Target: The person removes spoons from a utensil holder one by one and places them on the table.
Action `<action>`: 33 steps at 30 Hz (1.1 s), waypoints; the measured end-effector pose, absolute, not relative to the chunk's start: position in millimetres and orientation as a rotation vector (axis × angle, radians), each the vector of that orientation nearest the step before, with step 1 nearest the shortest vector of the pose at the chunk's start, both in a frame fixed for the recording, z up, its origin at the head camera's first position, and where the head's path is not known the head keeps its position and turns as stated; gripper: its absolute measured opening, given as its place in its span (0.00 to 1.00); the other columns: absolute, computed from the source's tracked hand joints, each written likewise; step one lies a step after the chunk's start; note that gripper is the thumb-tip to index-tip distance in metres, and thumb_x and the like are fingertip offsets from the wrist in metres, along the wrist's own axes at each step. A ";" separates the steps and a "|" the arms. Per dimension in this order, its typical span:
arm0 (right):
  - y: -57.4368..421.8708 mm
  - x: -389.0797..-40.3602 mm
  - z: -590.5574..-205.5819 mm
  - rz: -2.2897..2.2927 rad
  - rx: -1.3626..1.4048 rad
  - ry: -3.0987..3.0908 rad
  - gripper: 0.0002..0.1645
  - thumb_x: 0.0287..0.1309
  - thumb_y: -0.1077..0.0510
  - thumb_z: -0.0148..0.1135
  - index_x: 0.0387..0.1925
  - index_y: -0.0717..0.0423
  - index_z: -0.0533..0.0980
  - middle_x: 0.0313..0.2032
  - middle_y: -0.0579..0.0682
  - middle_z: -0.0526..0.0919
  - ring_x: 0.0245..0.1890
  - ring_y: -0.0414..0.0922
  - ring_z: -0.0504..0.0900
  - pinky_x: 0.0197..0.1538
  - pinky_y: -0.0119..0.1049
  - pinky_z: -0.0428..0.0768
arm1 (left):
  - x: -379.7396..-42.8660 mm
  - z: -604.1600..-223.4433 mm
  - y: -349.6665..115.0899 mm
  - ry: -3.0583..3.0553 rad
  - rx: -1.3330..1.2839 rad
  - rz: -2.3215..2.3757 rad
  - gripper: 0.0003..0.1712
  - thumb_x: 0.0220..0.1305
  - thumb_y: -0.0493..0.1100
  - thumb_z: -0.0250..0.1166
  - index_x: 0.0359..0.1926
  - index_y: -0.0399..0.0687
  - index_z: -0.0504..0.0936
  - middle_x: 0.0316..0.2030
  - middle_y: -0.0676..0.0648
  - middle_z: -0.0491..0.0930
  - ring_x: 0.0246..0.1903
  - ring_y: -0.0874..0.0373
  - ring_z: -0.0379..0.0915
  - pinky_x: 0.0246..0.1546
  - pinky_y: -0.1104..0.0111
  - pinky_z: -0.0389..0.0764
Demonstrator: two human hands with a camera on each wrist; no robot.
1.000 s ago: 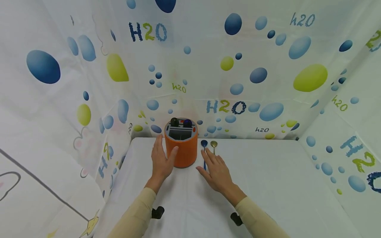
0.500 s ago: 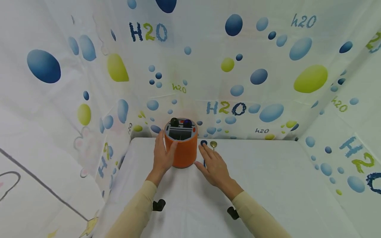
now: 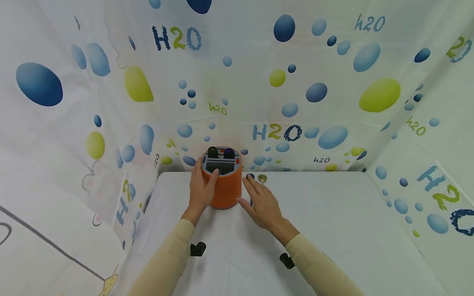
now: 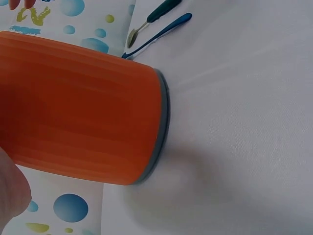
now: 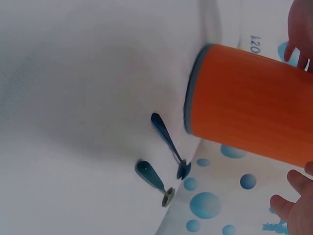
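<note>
An orange cylindrical container (image 3: 226,191) with a grey slotted top stands upright on the white cloth. A dark greenish ball (image 3: 212,152) and a dark blue-purple ball (image 3: 229,153) sit on that top. My left hand (image 3: 200,191) lies along the container's left side, its thumb overlapping the front near the rim. My right hand (image 3: 263,205) hovers beside the container's right side, fingers extended and thumb spread, holding nothing. A blue spoon (image 5: 164,129) and a green-handled spoon (image 5: 149,174) with a gold bowl lie right of the container, partly behind my right hand in the head view.
Printed white cloth (image 3: 240,82) with bubbles and H2O lettering rises close behind the container. More of it walls the left and right sides. The white tabletop (image 3: 326,213) spreads in front and to the right. Black wrist-worn pieces (image 3: 198,249) hang below both forearms.
My left hand has come up against the container, its thumb moving over the front near the rim. My right hand has shifted left, closer to it. The head view has turned slightly right.
</note>
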State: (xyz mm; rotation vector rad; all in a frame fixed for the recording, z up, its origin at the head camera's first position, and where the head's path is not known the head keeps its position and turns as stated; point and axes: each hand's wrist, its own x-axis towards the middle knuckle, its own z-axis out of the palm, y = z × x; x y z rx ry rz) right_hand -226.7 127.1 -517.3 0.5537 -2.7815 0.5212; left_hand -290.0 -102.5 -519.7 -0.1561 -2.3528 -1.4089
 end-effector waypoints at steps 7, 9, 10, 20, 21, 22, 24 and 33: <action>122.7 -228.1 -512.4 0.566 0.559 -2.760 0.46 0.75 0.27 0.41 0.83 0.43 0.53 0.81 0.50 0.59 0.78 0.52 0.65 0.76 0.55 0.68 | -289.8 -517.4 -104.6 -2.325 -0.185 -1.475 0.45 0.75 0.63 0.58 0.83 0.54 0.50 0.78 0.46 0.59 0.77 0.48 0.57 0.77 0.42 0.59; 120.8 -228.4 -510.3 0.569 0.560 -2.753 0.46 0.75 0.27 0.42 0.83 0.43 0.53 0.81 0.49 0.58 0.78 0.52 0.64 0.76 0.54 0.68 | -289.7 -515.8 -105.8 -2.317 -0.199 -1.502 0.45 0.76 0.64 0.57 0.83 0.55 0.51 0.78 0.47 0.59 0.77 0.49 0.57 0.77 0.43 0.59; 119.8 -228.8 -509.3 0.569 0.562 -2.751 0.46 0.75 0.27 0.41 0.83 0.42 0.53 0.81 0.50 0.58 0.78 0.52 0.64 0.76 0.54 0.68 | -289.9 -515.7 -106.4 -2.315 -0.206 -1.511 0.44 0.76 0.64 0.57 0.83 0.56 0.51 0.78 0.48 0.59 0.76 0.49 0.57 0.77 0.43 0.59; 111.9 -231.0 -501.4 0.669 0.518 -2.739 0.46 0.75 0.28 0.43 0.83 0.45 0.53 0.81 0.47 0.58 0.79 0.50 0.64 0.74 0.55 0.70 | -289.6 -519.1 -107.9 -2.301 -0.285 -1.643 0.41 0.78 0.59 0.56 0.83 0.60 0.48 0.77 0.48 0.58 0.74 0.49 0.60 0.76 0.46 0.62; 111.5 -231.1 -500.5 0.705 0.508 -2.732 0.45 0.75 0.29 0.44 0.83 0.45 0.54 0.81 0.47 0.59 0.79 0.50 0.64 0.73 0.55 0.71 | -289.3 -519.2 -107.8 -2.319 -0.280 -1.643 0.41 0.78 0.60 0.55 0.82 0.61 0.47 0.77 0.48 0.58 0.74 0.48 0.60 0.76 0.46 0.62; 111.0 -231.3 -499.7 0.748 0.498 -2.725 0.45 0.75 0.29 0.44 0.83 0.45 0.54 0.81 0.46 0.59 0.79 0.49 0.64 0.73 0.55 0.71 | -289.0 -519.5 -107.9 -2.342 -0.272 -1.635 0.42 0.78 0.61 0.55 0.82 0.62 0.47 0.77 0.48 0.57 0.74 0.48 0.61 0.76 0.46 0.63; 109.9 -231.4 -497.3 0.857 0.484 -2.701 0.44 0.76 0.30 0.45 0.82 0.45 0.55 0.80 0.46 0.61 0.78 0.50 0.64 0.73 0.56 0.70 | -288.7 -520.0 -108.3 -2.374 -0.261 -1.627 0.42 0.78 0.62 0.55 0.82 0.63 0.46 0.77 0.48 0.57 0.74 0.48 0.61 0.75 0.46 0.64; 102.5 -244.9 -488.0 1.077 0.482 -2.592 0.38 0.78 0.36 0.48 0.79 0.50 0.62 0.76 0.49 0.69 0.76 0.51 0.68 0.74 0.56 0.69 | -287.0 -516.8 -115.1 -2.418 -0.229 -1.578 0.45 0.75 0.68 0.54 0.82 0.66 0.44 0.77 0.46 0.56 0.73 0.44 0.62 0.74 0.42 0.64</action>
